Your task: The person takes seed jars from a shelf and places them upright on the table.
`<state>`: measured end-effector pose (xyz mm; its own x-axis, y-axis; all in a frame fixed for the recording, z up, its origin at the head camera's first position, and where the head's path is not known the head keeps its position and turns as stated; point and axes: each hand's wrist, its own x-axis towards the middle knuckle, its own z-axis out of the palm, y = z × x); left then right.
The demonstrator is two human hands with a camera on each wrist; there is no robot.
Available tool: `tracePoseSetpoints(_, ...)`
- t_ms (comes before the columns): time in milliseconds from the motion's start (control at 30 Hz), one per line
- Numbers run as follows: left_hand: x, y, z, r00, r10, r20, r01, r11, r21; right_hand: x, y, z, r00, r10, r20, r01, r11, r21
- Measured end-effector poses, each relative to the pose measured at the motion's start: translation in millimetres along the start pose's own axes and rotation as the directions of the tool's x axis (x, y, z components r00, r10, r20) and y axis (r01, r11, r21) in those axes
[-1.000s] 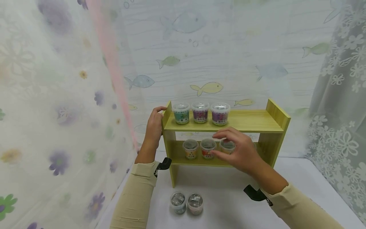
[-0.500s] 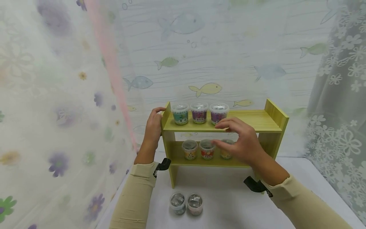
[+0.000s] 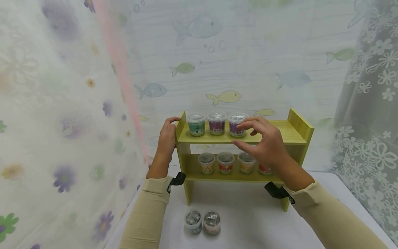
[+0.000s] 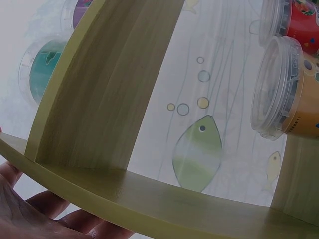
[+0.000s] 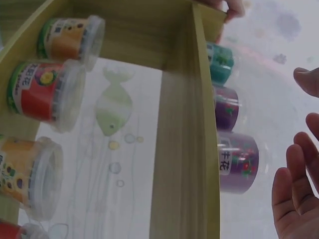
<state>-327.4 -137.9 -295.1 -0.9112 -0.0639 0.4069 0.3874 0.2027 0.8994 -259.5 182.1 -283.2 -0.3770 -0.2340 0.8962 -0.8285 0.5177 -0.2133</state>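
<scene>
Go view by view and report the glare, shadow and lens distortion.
Head view: glints on the two front cups, soft shadow on the table under the shelf; left wrist view: shelf edge bowed, probably by the lens; right wrist view: the nearest purple cup has a clear lid fading into the bright background.

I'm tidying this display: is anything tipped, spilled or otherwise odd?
Nothing looks spilled or tipped. The cups on the shelf stand upright in two rows; only two other cups stand off it, on the table.

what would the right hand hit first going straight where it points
The right hand would probably meet the rightmost purple tub on the top shelf, though depth is unclear.
</scene>
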Motion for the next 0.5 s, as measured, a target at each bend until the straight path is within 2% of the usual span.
tracePoseSetpoints(167,0.8,1.2,0.1,1.0,0.002,-0.002,-0.002,1.0,-0.01,7.4,6.5,-1.0,0.999,0.007,-0.035,-0.007,1.0,-0.004)
tracePoseSetpoints(300,-0.3,0.4,0.3,1.0,-0.011,-0.001,0.011,1.0,-0.007,10.5,12.2,-1.0,0.999,0.041,-0.031,-0.042,0.999,-0.022)
tracePoseSetpoints(400,-0.5,-0.3,0.4,1.0,-0.013,-0.004,0.013,1.0,0.003,13.0,16.1,-0.6,0.994,0.111,-0.009,-0.111,0.994,-0.024)
tracePoseSetpoints(500,-0.1,-0.6,0.3,1.0,-0.003,-0.006,0.003,1.0,0.0,17.3,20.3,0.1,0.978,0.206,0.029,-0.206,0.979,-0.002)
